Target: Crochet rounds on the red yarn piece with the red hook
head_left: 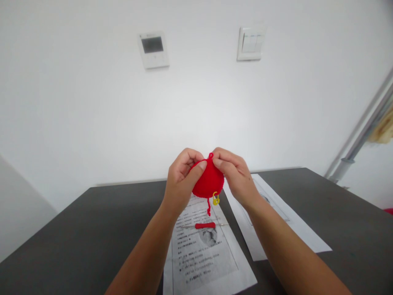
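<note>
Between my two hands is a round red crochet piece (209, 180), held up above the table. My left hand (184, 174) pinches its upper left edge, thumb in front. The upper right edge is gripped by my right hand (235, 172) in the same way. A small red yarn loop (211, 155) sticks up between the thumbs. From the lower edge hang a yellow stitch marker (216, 199) and a short red yarn tail (209, 208). Below, a crochet hook (205, 225) with a red handle lies across a printed sheet (196, 262).
Another printed sheet (294, 233) lies to the right, partly under my right forearm. Both sheets rest on a dark table (76, 237) against a white wall (199, 98). A wall panel with a screen (152, 50) and a light switch (251, 43) are mounted above. A grey pipe (362, 139) runs at the right.
</note>
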Action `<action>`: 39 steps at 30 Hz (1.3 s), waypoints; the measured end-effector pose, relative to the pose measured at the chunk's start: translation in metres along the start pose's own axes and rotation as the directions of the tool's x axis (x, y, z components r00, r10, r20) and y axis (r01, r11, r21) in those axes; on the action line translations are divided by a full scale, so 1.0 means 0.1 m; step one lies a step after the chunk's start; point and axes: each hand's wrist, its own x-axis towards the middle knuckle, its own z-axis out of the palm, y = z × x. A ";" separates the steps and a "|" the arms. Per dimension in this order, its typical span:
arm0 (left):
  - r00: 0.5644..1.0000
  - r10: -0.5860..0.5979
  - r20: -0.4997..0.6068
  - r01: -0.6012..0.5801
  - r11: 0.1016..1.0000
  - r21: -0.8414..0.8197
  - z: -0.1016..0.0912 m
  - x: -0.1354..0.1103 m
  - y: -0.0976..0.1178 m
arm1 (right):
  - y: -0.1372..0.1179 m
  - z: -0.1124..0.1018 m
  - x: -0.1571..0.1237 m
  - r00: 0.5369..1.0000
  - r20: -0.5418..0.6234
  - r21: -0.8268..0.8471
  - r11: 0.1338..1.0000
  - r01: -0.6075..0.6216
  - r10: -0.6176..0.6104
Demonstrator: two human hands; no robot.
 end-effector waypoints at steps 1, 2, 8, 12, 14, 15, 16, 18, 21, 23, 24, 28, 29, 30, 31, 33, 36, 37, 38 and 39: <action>1.000 0.002 -0.009 -0.002 1.000 -0.004 0.00 0.00 0.00 | 0.00 0.00 0.00 1.000 0.003 0.003 1.000 -0.003 0.003; 1.000 0.008 -0.020 -0.008 1.000 -0.004 0.01 0.00 0.01 | 0.01 -0.01 0.00 1.000 0.008 0.006 1.000 -0.007 0.007; 0.994 0.045 -0.101 -0.041 0.999 0.035 0.02 0.00 0.02 | 0.00 -0.02 0.00 0.998 0.035 0.000 0.999 -0.047 0.047; 0.993 0.051 -0.104 -0.046 0.997 0.054 0.01 0.01 0.01 | -0.01 0.00 0.00 0.996 0.032 -0.015 0.997 -0.077 0.078; 0.994 0.061 -0.093 -0.056 0.997 0.055 0.00 0.02 0.00 | -0.02 0.00 0.00 0.997 0.015 -0.027 0.997 -0.073 0.073; 0.994 0.068 -0.088 -0.063 0.996 0.056 0.00 0.02 -0.01 | -0.03 0.00 0.00 0.997 0.007 -0.033 0.997 -0.071 0.072; 0.994 0.073 -0.082 -0.069 0.996 0.057 0.00 0.02 -0.01 | -0.03 0.00 0.00 0.997 0.003 -0.037 0.997 -0.072 0.072; 0.994 0.080 -0.078 -0.075 0.995 0.061 0.00 0.02 -0.02 | -0.03 0.00 0.01 0.997 0.002 -0.042 0.996 -0.075 0.075; 0.993 0.086 -0.081 -0.082 0.995 0.055 0.00 0.02 -0.01 | -0.03 0.00 0.01 0.998 0.008 -0.043 0.997 -0.066 0.067; 0.992 0.086 -0.089 -0.082 0.995 0.054 0.01 0.01 0.00 | -0.02 0.01 0.00 0.998 0.010 -0.046 0.997 -0.060 0.061; 0.992 0.086 -0.096 -0.081 0.995 0.058 0.01 0.01 0.00 | -0.02 0.01 0.00 0.998 0.011 -0.047 0.997 -0.057 0.058; 0.987 0.101 -0.127 -0.092 0.993 0.073 0.02 0.01 0.02 | -0.02 0.01 0.00 0.998 0.026 -0.030 0.998 -0.055 0.056; 0.986 0.101 -0.132 -0.093 0.993 0.067 0.02 0.01 0.02 | -0.02 0.01 0.00 0.998 0.032 -0.022 0.998 -0.060 0.060; 0.986 0.097 -0.138 -0.089 0.994 0.059 0.02 0.01 0.03 | -0.01 0.00 0.00 0.997 0.036 -0.017 0.998 -0.065 0.066; 0.985 0.088 -0.147 -0.082 0.995 0.049 0.02 0.01 0.03 | -0.01 0.00 0.00 0.997 0.039 -0.014 0.997 -0.070 0.070; 0.984 0.069 -0.166 -0.065 0.998 0.027 0.02 0.02 0.03 | -0.01 0.00 0.00 0.996 0.049 -0.012 0.997 -0.078 0.078; 0.979 0.064 -0.193 -0.064 0.998 0.004 0.01 0.03 0.03 | -0.01 0.00 -0.01 0.993 0.067 0.001 0.995 -0.096 0.096; 0.977 0.066 -0.204 -0.068 0.998 -0.002 0.01 0.03 0.03 | -0.01 0.00 -0.01 0.992 0.071 0.010 0.995 -0.102 0.101; 0.974 0.068 -0.216 -0.072 0.997 -0.010 0.00 0.04 0.03 | -0.01 0.00 -0.01 0.992 0.075 0.019 0.994 -0.107 0.105; 0.972 0.066 -0.226 -0.073 0.997 -0.021 0.00 0.04 0.03 | 0.00 0.00 -0.01 0.991 0.078 0.026 0.994 -0.108 0.106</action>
